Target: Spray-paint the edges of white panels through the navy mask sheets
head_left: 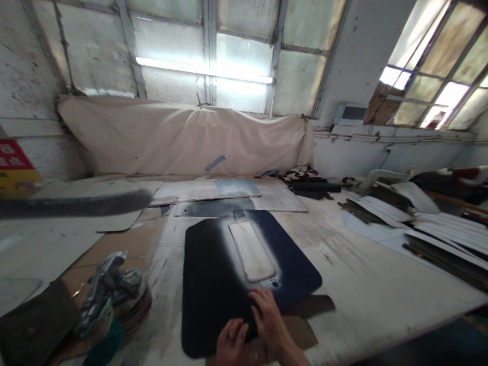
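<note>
Had the dark panel (219,277) flat on the table (343,284), with the left hand (232,341) curled at its near edge and the right hand (269,319) just beside, fingers bent below the white strip (252,251). Could not tell whether gripping anything. Was seemingly positioning or steadying the panel; probably called next for even, careful finger pressure.
</note>
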The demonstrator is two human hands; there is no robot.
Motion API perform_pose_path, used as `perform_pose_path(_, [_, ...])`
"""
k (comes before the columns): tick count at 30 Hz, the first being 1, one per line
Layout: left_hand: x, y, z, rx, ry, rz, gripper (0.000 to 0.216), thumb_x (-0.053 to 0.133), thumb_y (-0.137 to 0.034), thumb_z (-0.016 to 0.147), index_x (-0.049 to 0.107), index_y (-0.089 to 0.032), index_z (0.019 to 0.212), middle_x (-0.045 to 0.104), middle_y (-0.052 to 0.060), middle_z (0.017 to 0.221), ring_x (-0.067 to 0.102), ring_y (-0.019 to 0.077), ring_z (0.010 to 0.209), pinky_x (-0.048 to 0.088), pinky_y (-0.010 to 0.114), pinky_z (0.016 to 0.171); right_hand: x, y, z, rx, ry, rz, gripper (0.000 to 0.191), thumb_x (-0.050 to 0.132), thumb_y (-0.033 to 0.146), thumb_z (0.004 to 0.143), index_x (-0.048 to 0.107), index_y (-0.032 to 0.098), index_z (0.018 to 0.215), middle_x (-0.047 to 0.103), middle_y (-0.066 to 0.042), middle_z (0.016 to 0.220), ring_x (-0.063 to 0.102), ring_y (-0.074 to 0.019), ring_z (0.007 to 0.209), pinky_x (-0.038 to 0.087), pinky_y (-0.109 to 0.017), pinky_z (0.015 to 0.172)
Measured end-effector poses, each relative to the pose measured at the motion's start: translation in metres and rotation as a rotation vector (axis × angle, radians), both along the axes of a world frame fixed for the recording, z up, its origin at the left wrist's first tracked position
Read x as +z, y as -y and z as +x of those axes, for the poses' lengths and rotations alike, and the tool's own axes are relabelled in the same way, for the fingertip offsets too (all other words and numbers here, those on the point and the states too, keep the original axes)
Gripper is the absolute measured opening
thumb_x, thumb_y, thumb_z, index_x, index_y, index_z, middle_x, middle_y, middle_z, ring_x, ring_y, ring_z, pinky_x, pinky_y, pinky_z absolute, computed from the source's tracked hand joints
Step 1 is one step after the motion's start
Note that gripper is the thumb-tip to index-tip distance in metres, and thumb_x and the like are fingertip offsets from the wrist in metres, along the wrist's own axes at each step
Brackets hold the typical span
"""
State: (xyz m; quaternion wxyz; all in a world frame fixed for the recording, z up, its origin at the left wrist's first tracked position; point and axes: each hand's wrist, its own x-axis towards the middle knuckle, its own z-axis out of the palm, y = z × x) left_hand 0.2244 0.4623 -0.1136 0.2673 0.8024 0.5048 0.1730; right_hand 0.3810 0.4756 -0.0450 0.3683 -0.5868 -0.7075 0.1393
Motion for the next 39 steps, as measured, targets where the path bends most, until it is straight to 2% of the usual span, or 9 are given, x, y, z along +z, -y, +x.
perform_pose_path(3, [0.018,-0.022,0.047,0.013,-0.143,-0.054,0.073,0.068,-0.024,0.059,0.044,-0.014,0.128,0.04,0.017,0.137,0.03,0.0385,0.127,0.03,0.054,0.103,-0.053,0.002,0.075,-0.135,0.344,-0.069,0.046,0.04,0.0,0.068,0.063,0.019,0.103,0.06,-0.013,0.116,0.054,-0.0286,0.107,0.047,-0.042,0.085])
perform_pose_path(6, [0.028,-0.032,0.062,-0.006,-0.268,-0.033,0.06,0.067,-0.018,0.06,0.053,-0.014,0.119,0.05,0.016,0.128,0.04,0.0363,0.12,0.035,0.051,0.098,-0.091,0.003,0.114,-0.192,0.589,-0.086,0.05,0.042,-0.003,0.062,0.066,0.021,0.099,0.063,-0.01,0.112,0.057,-0.028,0.101,0.048,-0.038,0.079])
perform_pose_path(13, [0.021,-0.036,0.055,-0.12,-0.33,0.133,0.022,0.05,-0.007,0.074,0.06,-0.016,0.091,0.063,0.009,0.103,0.054,0.0212,0.101,0.043,0.034,0.087,-0.126,-0.004,0.144,-0.107,0.691,0.543,0.038,0.041,0.002,0.065,0.066,0.017,0.089,0.07,-0.008,0.091,0.063,-0.0237,0.081,0.048,-0.033,0.07])
perform_pose_path(17, [0.036,-0.051,0.047,0.009,-0.278,0.175,0.023,0.036,-0.01,0.083,0.057,-0.017,0.082,0.064,0.004,0.085,0.06,0.0146,0.077,0.047,0.026,0.071,-0.119,-0.005,0.146,-0.113,0.713,0.551,0.041,0.04,-0.003,0.062,0.066,0.019,0.087,0.071,-0.007,0.09,0.063,-0.0217,0.078,0.046,-0.03,0.068])
perform_pose_path(22, [0.069,-0.089,0.03,0.296,-0.14,0.356,0.03,0.024,-0.024,0.09,0.053,-0.018,0.087,0.061,0.007,0.087,0.06,0.0166,0.083,0.048,0.03,0.077,-0.112,-0.007,0.135,-0.096,0.738,0.36,0.043,0.041,-0.006,0.057,0.069,0.016,0.081,0.071,-0.009,0.088,0.064,-0.024,0.076,0.047,-0.031,0.066])
perform_pose_path(28, [0.098,-0.126,0.008,0.427,-0.047,0.467,0.03,0.022,-0.029,0.09,0.05,-0.02,0.084,0.059,0.005,0.081,0.06,0.0183,0.077,0.049,0.032,0.069,-0.112,-0.01,0.138,-0.04,0.673,0.319,0.034,0.044,0.001,0.061,0.069,0.014,0.079,0.071,-0.012,0.087,0.066,-0.0278,0.077,0.052,-0.036,0.066])
perform_pose_path(31, [0.107,-0.133,0.002,0.426,-0.011,0.496,0.029,0.025,-0.029,0.089,0.051,-0.022,0.081,0.059,0.003,0.078,0.06,0.0168,0.072,0.049,0.03,0.067,-0.088,-0.014,0.153,-0.005,0.452,0.243,0.026,0.049,0.015,0.072,0.068,0.014,0.089,0.071,-0.012,0.09,0.067,-0.0255,0.081,0.055,-0.032,0.069])
perform_pose_path(34, [0.113,-0.137,-0.002,0.427,0.044,0.513,0.029,0.026,-0.03,0.089,0.052,-0.021,0.08,0.06,0.003,0.077,0.06,0.017,0.07,0.05,0.03,0.065,-0.054,-0.028,0.151,-0.19,0.096,0.09,0.03,0.047,0.028,0.08,0.063,0.013,0.1,0.067,-0.014,0.1,0.064,-0.0244,0.091,0.053,-0.033,0.078])
perform_pose_path(39, [0.129,-0.143,-0.008,0.436,0.123,0.53,0.027,0.029,-0.033,0.087,0.054,-0.022,0.082,0.061,0.003,0.078,0.06,0.0173,0.071,0.05,0.031,0.065,-0.018,-0.081,0.081,-0.109,-0.601,-0.266,0.048,0.059,0.039,0.071,0.059,0.01,0.109,0.063,-0.018,0.11,0.064,-0.0274,0.088,0.052,-0.039,0.08])
